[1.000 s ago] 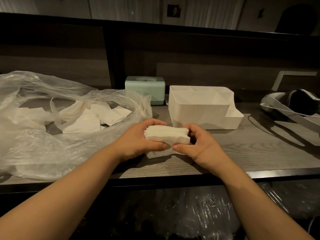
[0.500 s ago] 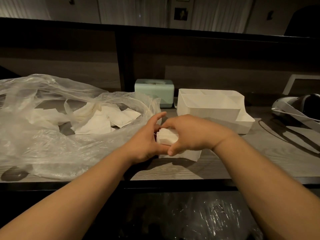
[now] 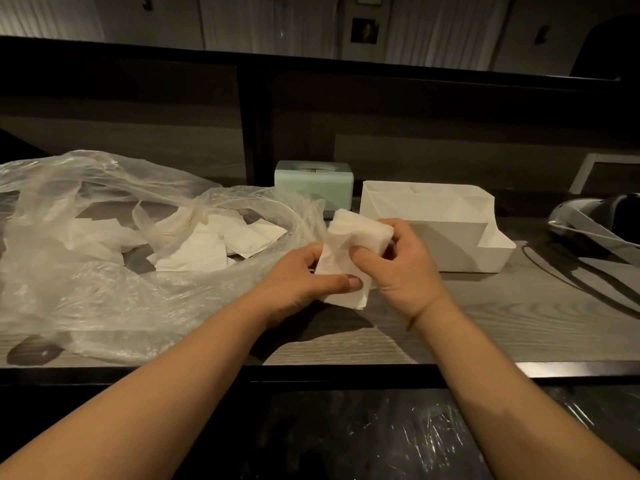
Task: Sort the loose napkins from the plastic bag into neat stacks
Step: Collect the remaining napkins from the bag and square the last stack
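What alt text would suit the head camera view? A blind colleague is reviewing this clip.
Two bare hands hold a small stack of white napkins above a wooden counter, the left hand pinching its lower edge and the right hand gripping its upper part. To the left lies a clear plastic bag of loose napkins; behind stand a white organizer bin and a pale green tissue box.

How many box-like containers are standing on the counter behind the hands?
2: a pale green tissue box at the back centre, and a white divided organiser just right of it. The plastic bag could hide others.
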### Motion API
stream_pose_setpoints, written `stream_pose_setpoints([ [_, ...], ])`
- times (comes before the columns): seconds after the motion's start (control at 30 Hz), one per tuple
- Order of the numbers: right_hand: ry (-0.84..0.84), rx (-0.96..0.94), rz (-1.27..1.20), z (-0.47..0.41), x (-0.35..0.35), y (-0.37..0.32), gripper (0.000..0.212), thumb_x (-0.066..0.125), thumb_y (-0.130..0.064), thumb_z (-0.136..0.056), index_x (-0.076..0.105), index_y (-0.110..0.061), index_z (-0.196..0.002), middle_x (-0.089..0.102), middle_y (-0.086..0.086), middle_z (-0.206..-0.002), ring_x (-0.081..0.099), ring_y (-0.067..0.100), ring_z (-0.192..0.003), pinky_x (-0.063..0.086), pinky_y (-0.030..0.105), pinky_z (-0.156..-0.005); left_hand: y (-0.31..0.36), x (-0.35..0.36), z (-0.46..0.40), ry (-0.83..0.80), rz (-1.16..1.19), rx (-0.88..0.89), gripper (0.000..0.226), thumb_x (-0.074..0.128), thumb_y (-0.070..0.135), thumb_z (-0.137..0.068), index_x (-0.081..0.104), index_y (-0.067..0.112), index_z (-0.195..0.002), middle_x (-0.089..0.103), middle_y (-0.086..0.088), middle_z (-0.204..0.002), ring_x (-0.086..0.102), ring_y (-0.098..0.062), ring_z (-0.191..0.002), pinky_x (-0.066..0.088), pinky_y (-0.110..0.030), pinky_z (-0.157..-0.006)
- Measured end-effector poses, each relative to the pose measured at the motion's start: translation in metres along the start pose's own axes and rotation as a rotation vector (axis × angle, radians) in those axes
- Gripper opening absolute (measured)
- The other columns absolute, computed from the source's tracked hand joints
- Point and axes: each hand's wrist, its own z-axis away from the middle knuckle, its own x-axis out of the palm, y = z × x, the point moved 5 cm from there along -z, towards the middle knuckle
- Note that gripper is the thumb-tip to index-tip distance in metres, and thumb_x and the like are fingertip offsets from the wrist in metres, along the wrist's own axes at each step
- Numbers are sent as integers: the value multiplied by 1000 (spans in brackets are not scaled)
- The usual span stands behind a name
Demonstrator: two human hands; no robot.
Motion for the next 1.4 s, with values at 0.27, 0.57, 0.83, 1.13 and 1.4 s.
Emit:
stream_pose_setpoints([
  [0.27,-49,104,144,11,-28,21,47,74,-1,-85,59,-35,-113,66,-5,-108,67,8,-92,57,17,-69,-3,-13,-4,157,-1,25,68,95,15,-68,59,30,-123,72,0,-115,71,-18,-105,60,-34,-87],
  [0.57,-158,94,272,14,-38,41,39,73,-13,-90,62,-28,-123,69,-5,-108,66,14,-97,57,22,-81,-1,1,-2,-60,-197,7,60,91,23,-75,67,23,-131,75,7,-112,69,-6,-103,54,-17,-82],
  [0.83,-70,113,803,28,-34,56,82,20,-85,-74,46,-43,-140,59,-17,-135,43,14,-139,16,54,-122,0,3,-3,-88,-244,66,62,89,23,-78,63,31,-134,74,15,-117,68,-2,-109,54,-23,-96],
  [1.13,-181,106,465,25,-32,44,85,73,-47,-87,24,-41,-157,44,-24,-139,45,4,-129,34,23,-111,-4,2,-2,-95,-247,86,52,87,23,-82,68,25,-130,75,8,-118,69,-11,-113,51,-41,-107],
  [1.4,-279,109,366,19,-39,41,44,81,-19,-85,56,-36,-118,65,-11,-111,61,-9,-95,52,11,-77,2,3,0,-77,-353,81,94,90,48,-65,45,45,-147,57,33,-128,57,14,-114,47,-14,-98],
])
